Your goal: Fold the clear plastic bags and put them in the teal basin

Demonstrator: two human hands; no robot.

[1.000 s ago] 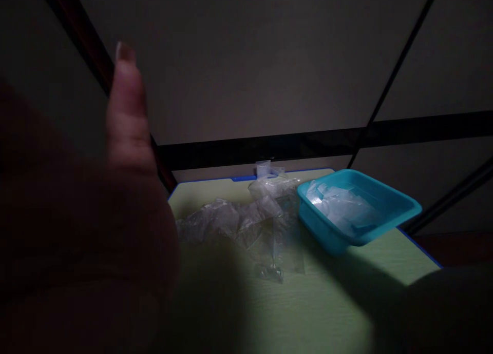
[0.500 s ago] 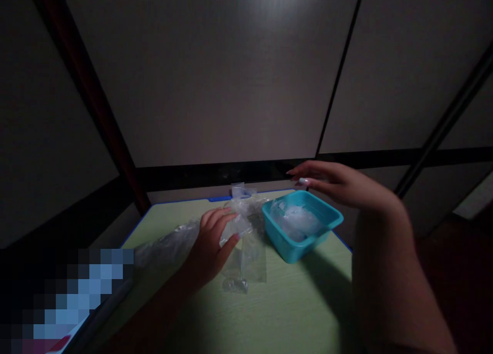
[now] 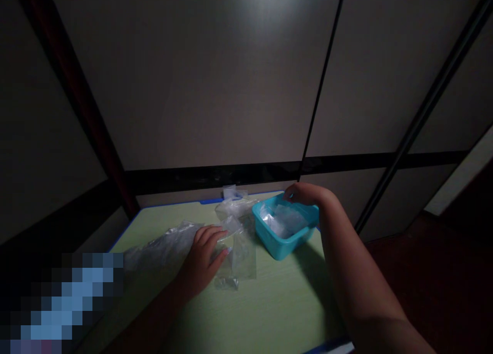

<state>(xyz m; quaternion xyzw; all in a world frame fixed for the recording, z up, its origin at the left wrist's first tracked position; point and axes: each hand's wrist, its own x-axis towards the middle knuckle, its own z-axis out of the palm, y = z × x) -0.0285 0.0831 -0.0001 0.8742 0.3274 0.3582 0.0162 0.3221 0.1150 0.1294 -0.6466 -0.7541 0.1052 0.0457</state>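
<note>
My left hand (image 3: 206, 259) is over the clear plastic bags (image 3: 244, 261) on the small table, its thumb and fingers apart. A small clear bag (image 3: 232, 225) lies by its fingertips. My right hand (image 3: 305, 193) is at the back rim of a teal plastic basin (image 3: 283, 249), bent down at the wrist, with thumb and fingers curled together. Whether anything is between those fingertips is too dark and small to see. Inside the basin is a heap of clear plastic bags (image 3: 283, 220).
A crumpled run of clear plastic (image 3: 165, 246) stretches left across the pale green table (image 3: 246, 318), which has a blue edge. More clear bags (image 3: 234, 205) lie at the back. Dark cabinet panels (image 3: 215, 87) rise behind the table. A pixelated patch covers the lower left.
My right hand has come down from above the basin to its back rim, and its fingers have curled in. My left hand stays over the bags. The view has shifted slightly right.
</note>
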